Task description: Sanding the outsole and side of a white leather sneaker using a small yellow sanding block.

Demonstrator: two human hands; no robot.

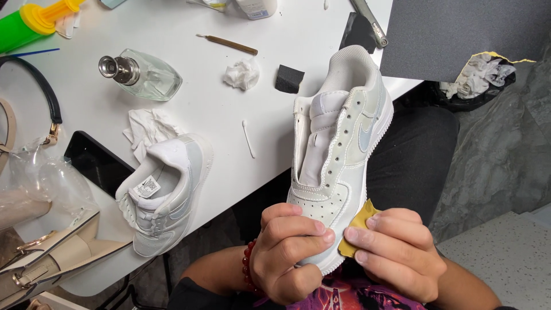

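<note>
A white lace-less sneaker (338, 138) stands toe-down in front of me, its heel pointing away. My left hand (290, 252) grips the toe end, with a red bead bracelet (248, 267) on that wrist. My right hand (399, 252) pinches a small yellow piece of abrasive sheet (356, 229) against the sole edge at the toe. The second white sneaker (166, 192) lies on the white table (183, 103) to the left, untouched.
On the table lie a glass bottle (140, 74), crumpled tissues (242, 74), a cotton swab (248, 139), a dark sanding block (288, 78), a thin wooden tool (229, 44), a black phone (94, 162) and a beige handbag (51, 258). A dark sandpaper sheet (459, 34) overhangs the right edge.
</note>
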